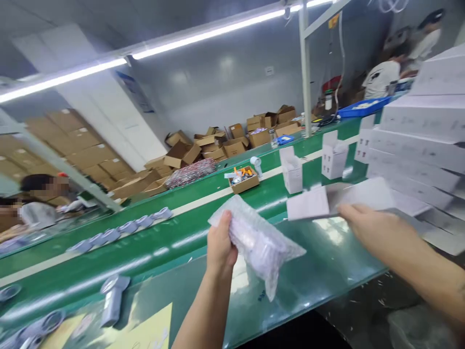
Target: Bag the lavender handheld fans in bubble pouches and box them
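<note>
Both hands up over the green counter (327, 271); bag in the left, sheet at the right.

The left hand (219, 245) has its fingers closed round a bubble-wrap bag (259, 242), held clear above the counter, with the bag's lower end hanging down to the right of the hand. The right hand (370, 228) is right of the bag and apart from it; its fingers rest on the edge of a white sheet (308, 203), though whether they pinch it I cannot tell because of motion blur. Beyond the bag on the counter stand a small cardboard tray (244, 180) of parts and two open white cartons (292, 170). Stacked white boxes (425, 131) are to the far right of the bag. A grey handheld device (113, 298) lies to its lower left.
</note>
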Demonstrator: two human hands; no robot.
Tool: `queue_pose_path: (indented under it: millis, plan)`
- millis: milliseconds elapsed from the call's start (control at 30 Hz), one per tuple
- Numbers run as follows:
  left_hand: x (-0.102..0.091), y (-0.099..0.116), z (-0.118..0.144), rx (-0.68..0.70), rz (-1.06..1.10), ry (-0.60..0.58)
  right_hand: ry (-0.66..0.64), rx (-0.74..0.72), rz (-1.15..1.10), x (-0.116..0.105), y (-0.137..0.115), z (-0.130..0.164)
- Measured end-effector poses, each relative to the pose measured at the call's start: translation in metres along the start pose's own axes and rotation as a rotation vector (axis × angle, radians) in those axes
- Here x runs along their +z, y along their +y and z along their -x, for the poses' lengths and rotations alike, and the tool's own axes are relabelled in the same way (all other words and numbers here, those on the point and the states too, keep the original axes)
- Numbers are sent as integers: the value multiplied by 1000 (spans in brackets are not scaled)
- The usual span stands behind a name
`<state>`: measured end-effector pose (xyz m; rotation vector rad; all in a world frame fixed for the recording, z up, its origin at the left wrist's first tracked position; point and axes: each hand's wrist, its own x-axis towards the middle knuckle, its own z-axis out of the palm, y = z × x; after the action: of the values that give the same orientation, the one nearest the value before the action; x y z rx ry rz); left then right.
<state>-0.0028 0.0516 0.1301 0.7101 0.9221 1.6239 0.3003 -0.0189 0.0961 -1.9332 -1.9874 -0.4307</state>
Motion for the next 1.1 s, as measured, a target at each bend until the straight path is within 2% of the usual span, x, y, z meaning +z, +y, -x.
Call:
queue_pose_path:
  millis: [133, 200, 267, 333, 433, 500, 567, 633, 700, 767, 833, 933, 1033, 1100]
  plan:
    - [15, 4, -11, 113, 37, -63, 15, -595, -213, 19, -63, -25]
    - [13, 6, -15, 226, -89, -76, 64, -720, -353, 34, -85, -36]
    - [4, 12, -17, 362, -306, -53, 83, -714, -501, 47, -100, -43]
    - [-8, 22, -15, 518, -555, -31, 80, -648, -643, 58, -112, -48]
    - [-21, 37, -9, 792, -983, -58, 98, -596, -783, 71, -130, -52]
    - [-19, 37, -5, 959, -1307, -71, 139, -577, -826, 79, -140, -53]
    - [-12, 27, -2, 1053, -1582, -63, 183, -545, -848, 85, -147, -52]
    - [-4, 12, -1, 1057, -1767, -108, 193, -539, -863, 88, -149, -51]
    - [0, 1, 1, 976, -1870, -223, 179, -552, -876, 90, -148, -50]
    - [-1, -1, 4, 830, -1886, -370, 141, -560, -890, 92, -145, -46]
    - [-9, 4, 9, 742, -1845, -464, 98, -540, -910, 96, -143, -42]
    - [-24, 8, 19, 796, -1826, -562, 62, -506, -966, 105, -145, -37]
    - [-37, -3, 27, 851, -1829, -662, 63, -492, -1004, 109, -151, -38]
    - [-46, -8, 28, 859, -1782, -658, 4, -470, -999, 106, -151, -47]
